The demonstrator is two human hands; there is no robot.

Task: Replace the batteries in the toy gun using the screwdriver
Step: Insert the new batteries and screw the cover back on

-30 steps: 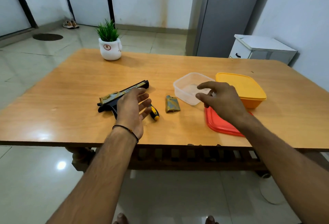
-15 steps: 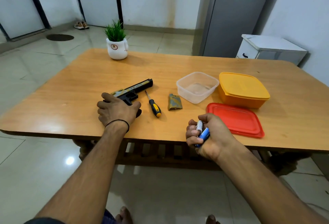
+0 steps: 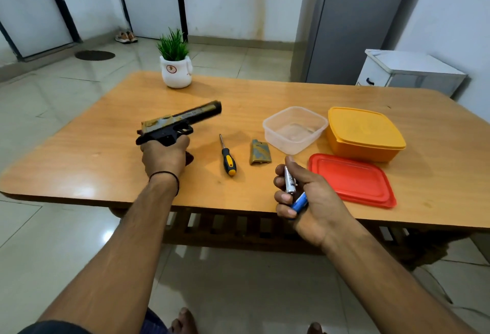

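Observation:
My left hand (image 3: pixel 163 157) grips the handle of the black and gold toy gun (image 3: pixel 183 121) and holds it up above the wooden table (image 3: pixel 106 148), barrel pointing right and away. My right hand (image 3: pixel 305 195) holds batteries (image 3: pixel 293 190) over the table's near edge, one white and silver, one blue. The yellow and black screwdriver (image 3: pixel 227 160) lies on the table between my hands. Just right of it lies the gold battery cover (image 3: pixel 260 152).
A clear plastic container (image 3: pixel 295 129) stands open beside a closed yellow box (image 3: pixel 364 133), with a red lid (image 3: pixel 351 180) lying flat in front. A potted plant (image 3: pixel 175 64) stands at the table's far edge. A white cabinet (image 3: pixel 411 73) is beyond the right corner.
My right hand took batteries from the clear container and drew back to the near edge. My left hand closed round the gun's handle and lifted it off the table.

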